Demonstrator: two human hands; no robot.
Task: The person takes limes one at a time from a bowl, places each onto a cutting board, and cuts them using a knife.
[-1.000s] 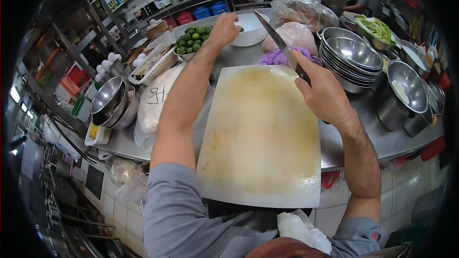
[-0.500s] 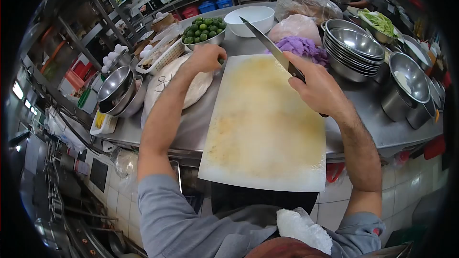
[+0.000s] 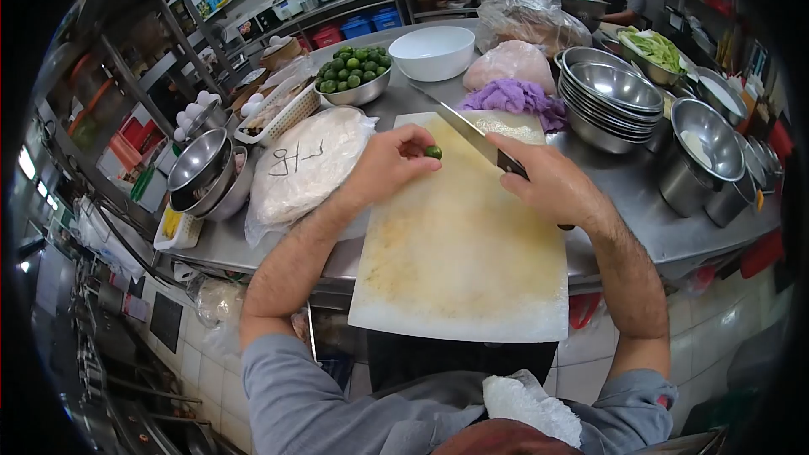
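Left hand [image 3: 389, 165] pinching green lime [image 3: 433, 152] at far part of cutting board [image 3: 463, 261], board contact unclear; right hand [image 3: 552, 181] gripping knife [image 3: 468, 135], blade slanting far-left.

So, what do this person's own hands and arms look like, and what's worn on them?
The left hand and right hand are bare: no gloves, rings or watch visible. The grey-blue sleeves are short; the right one has a small red mark.

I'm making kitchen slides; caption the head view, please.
Over a cutting board, the left hand holds a lime, the right hand a knife.
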